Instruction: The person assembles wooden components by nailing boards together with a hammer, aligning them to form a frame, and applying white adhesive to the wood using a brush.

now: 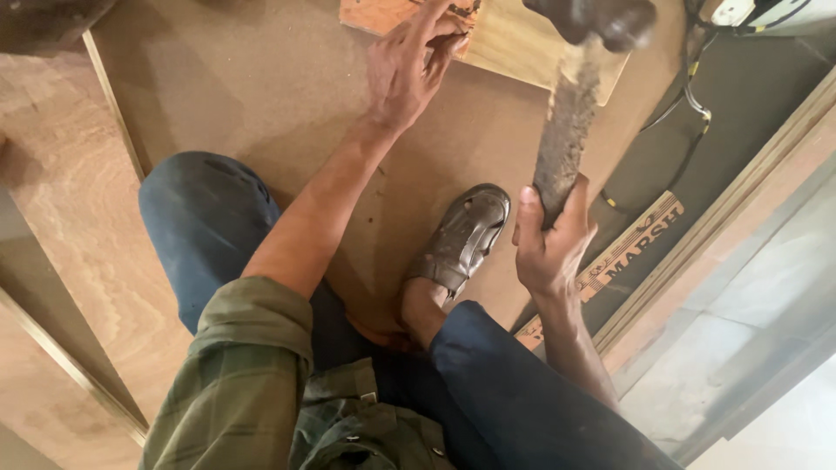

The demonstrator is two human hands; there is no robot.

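My right hand (550, 244) grips the worn wooden handle of a hammer (570, 113), whose dark metal head is raised near the top edge of the view. My left hand (409, 65) reaches forward and presses its fingers on the edge of a small wooden piece (522, 48) lying on a large brown board (261, 87). Whatever the fingertips pinch is too small to make out. My foot in a brown sandal (461, 235) rests on the board between my arms, with my knees in blue trousers to either side.
Plywood sheets (70, 218) with thin edge strips lie to the left. A dark strip with cables (688, 104) runs along the right, beside a printed wooden batten (627, 248) and pale floor tiles (749, 348).
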